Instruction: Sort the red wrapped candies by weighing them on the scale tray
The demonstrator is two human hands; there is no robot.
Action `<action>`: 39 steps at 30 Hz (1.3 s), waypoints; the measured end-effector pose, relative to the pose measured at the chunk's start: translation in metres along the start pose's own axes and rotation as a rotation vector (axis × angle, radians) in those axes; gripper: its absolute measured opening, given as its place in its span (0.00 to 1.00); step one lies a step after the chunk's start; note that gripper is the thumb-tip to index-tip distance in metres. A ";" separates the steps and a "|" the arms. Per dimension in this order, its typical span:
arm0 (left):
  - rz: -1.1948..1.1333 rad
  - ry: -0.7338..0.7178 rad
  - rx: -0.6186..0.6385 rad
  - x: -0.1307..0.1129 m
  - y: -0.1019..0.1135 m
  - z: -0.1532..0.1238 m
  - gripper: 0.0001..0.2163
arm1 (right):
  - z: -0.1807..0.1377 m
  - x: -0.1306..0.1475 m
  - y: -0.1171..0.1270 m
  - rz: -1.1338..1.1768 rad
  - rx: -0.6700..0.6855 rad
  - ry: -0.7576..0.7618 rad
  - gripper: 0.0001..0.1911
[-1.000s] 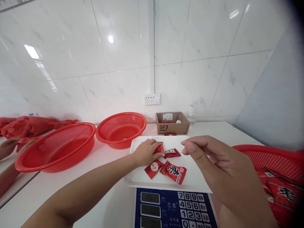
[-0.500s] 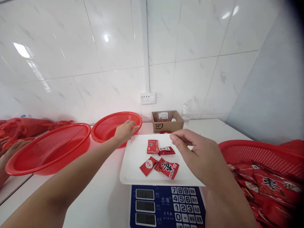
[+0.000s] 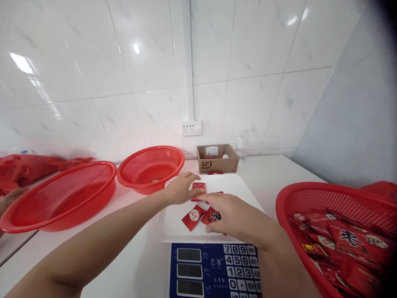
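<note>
The left hand [image 3: 181,189] and the right hand [image 3: 234,214] reach toward each other above a white tray [image 3: 173,231], both loosely curved with fingers parted and nothing clasped. Between their fingertips lies a small red packet [image 3: 199,189]; the left fingers overlap its edge in view, though whether they actually touch it is hard to tell. Below the left hand, on the near side, a red packet with a round pale label [image 3: 191,218] lies tilted, and a dark-lettered packet [image 3: 211,216] beside it is partly covered by the right hand, whose thumb hangs just by its lower edge. Under the right hand's wrist and forearm is the scale's blue keypad panel [image 3: 215,275]. To the right of that hand stands a red basket [image 3: 282,203] filled with packets. Beyond the left hand sits another red basket [image 3: 139,162], with a third basket [image 3: 83,207] farther left. A cardboard box [image 3: 219,166] stands beyond both hands.
</note>
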State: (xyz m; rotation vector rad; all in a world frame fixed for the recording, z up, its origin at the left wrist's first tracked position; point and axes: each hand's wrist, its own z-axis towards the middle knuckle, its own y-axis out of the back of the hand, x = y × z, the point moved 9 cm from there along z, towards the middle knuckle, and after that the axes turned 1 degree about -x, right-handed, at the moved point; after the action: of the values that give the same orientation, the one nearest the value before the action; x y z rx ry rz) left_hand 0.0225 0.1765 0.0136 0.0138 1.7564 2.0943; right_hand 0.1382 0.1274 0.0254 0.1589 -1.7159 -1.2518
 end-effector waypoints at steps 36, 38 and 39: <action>-0.019 0.331 -0.327 0.049 0.061 -0.028 0.10 | 0.009 -0.022 0.017 -0.118 -0.187 0.001 0.28; 0.024 0.205 -0.232 0.025 0.044 -0.030 0.08 | 0.008 -0.022 0.018 -0.123 -0.197 0.010 0.28; 0.007 0.150 -0.162 0.013 0.033 -0.032 0.10 | 0.008 -0.022 0.019 -0.123 -0.203 0.012 0.28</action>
State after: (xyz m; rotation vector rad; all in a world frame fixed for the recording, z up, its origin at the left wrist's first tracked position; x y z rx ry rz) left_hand -0.0082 0.1462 0.0347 -0.1885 1.6637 2.2889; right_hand 0.1512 0.1544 0.0268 0.1525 -1.5776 -1.5040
